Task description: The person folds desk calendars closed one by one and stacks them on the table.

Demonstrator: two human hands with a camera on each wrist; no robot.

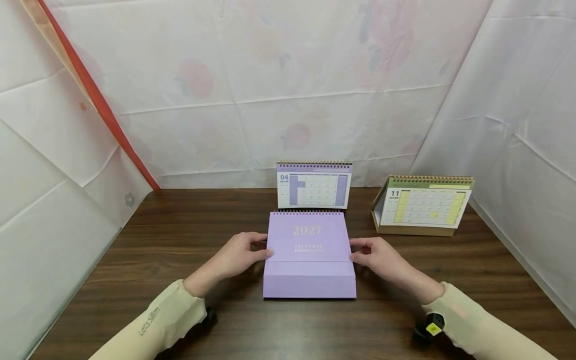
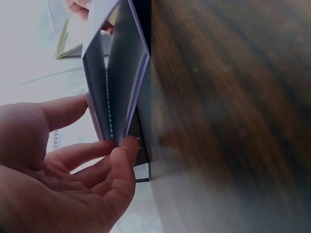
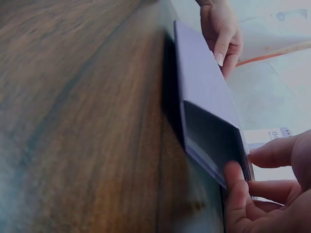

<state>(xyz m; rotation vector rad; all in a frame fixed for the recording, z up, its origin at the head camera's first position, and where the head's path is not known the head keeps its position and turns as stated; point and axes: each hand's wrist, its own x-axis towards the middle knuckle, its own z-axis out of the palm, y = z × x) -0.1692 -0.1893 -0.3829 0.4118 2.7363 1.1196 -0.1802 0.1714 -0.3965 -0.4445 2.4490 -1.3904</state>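
Observation:
A purple spiral-bound desk calendar (image 1: 310, 250) marked 2027 lies low and tilted back at the middle of the table. On its left edge my left hand (image 1: 240, 254) grips it, the thumb on the cover and the other fingers at the side and beneath. My right hand (image 1: 377, 256) pinches the opposite edge in the same way. Seen from the left wrist, the hollow stand (image 2: 119, 73) gapes between cover and base, with the left hand (image 2: 73, 165) around its far end. In the right wrist view the right hand (image 3: 272, 184) holds the stand's edge.
Close behind the purple calendar stands another desk calendar (image 1: 315, 187) showing 04. To the right, a green-topped calendar (image 1: 425, 205) showing 11 stands on the dark wooden table (image 1: 193, 210). White printed cloth (image 1: 252, 100) hangs at the back and sides.

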